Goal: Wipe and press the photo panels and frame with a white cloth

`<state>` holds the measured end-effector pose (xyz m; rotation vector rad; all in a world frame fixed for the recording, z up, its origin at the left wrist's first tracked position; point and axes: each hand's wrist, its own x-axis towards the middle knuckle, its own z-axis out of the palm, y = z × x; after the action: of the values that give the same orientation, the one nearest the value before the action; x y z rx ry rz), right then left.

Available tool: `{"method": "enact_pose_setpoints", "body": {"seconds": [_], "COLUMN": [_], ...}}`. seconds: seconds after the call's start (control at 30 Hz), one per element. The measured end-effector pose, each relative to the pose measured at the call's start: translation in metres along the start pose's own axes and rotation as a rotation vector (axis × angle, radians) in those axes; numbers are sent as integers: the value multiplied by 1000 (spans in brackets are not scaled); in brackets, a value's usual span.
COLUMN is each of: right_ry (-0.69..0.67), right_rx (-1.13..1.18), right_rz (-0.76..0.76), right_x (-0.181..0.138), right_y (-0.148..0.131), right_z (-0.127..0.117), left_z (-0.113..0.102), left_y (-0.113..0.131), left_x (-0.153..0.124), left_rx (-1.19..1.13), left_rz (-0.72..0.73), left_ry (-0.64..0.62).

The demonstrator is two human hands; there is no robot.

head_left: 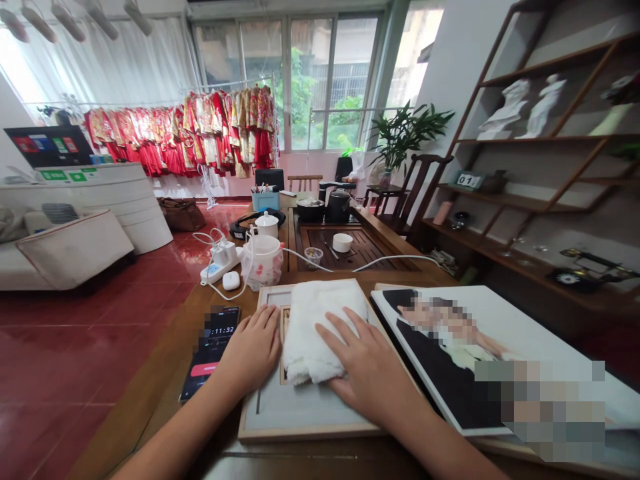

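Note:
A folded white towel (pixel 314 310) lies on a framed picture (pixel 305 410) with a pale wooden edge and a light grey mat. My right hand (pixel 360 353) rests flat on the towel with its fingers spread, and its thumb is near the lower edge. On the frame's left side lies my left hand (pixel 259 339), palm down, fingers stretched out and holding nothing. The towel hides most of the small brown picture in the middle. Close to my left forearm is a phone (pixel 207 353) showing a running timer.
To the right lies a large photo panel (pixel 505 313), partly pixelated. Behind the frame stand a plastic-wrapped container (pixel 263 260), a power strip (pixel 220 265) and a white earbud case (pixel 231 281). A white cable crosses the tea tray (pixel 370 243), which holds a white cup (pixel 343 242).

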<state>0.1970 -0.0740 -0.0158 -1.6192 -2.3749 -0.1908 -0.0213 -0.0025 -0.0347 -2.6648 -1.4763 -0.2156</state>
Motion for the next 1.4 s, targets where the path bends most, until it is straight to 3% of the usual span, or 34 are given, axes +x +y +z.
{"method": "enact_pose_setpoints", "body": {"seconds": [0.1, 0.33, 0.57, 0.8, 1.03, 1.3, 1.4], "right_ry": [-2, -78, -14, -85, -9, -72, -66], "right_rx": [-14, 30, -66, 23, -52, -7, -9], "right_rz": [15, -104, 39, -142, -37, -214, -187], "right_x": [1, -2, 1, -2, -1, -3, -4], "right_y": [0, -2, 0, -1, 0, -1, -1], "right_z": [-1, -4, 0, -3, -3, -6, -5], "left_z": [0, -1, 1, 1, 1, -2, 0], "left_y": [1, 0, 1, -2, -1, 0, 0], "left_x": [0, 1, 1, 0, 0, -1, 0], "left_rx": [7, 19, 16, -3, -23, -32, -27], "left_rz": [2, 0, -1, 11, 8, 1, 2], "left_ry": [0, -3, 12, 8, 26, 3, 6]}}
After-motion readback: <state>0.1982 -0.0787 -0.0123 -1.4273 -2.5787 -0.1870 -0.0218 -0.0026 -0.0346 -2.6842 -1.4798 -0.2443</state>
